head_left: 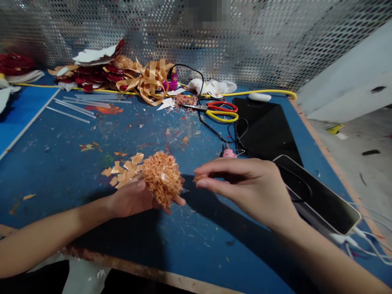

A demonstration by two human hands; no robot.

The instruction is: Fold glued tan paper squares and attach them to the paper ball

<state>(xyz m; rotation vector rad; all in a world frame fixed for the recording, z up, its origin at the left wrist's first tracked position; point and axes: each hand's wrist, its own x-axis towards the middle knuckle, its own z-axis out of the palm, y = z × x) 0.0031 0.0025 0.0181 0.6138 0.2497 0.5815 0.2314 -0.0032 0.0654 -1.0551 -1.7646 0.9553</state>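
Observation:
My left hand [130, 199] cups a shaggy orange-tan ball [163, 177], its surface covered in small frilly bits with a pale speck near the middle. To the right of the ball, and apart from it, my right hand [257, 185] pinches a small tan piece [199, 178] between thumb and fingertips. Cut tan ribbon pieces [124, 170] lie in a loose pile on the blue table [92, 179], just behind my left hand. A pink-tipped tool with a wire stand, apparently a glue gun [229, 152], lies behind my right hand, which partly hides it.
Red-and-yellow-handled scissors [222, 111] lie near a black flat panel [269, 126]. A phone [321, 198] with white cables sits at right. Clear sticks [73, 110], tan ribbon [153, 81] and dark red pieces [92, 75] lie toward the back, before a perforated metal screen [147, 28].

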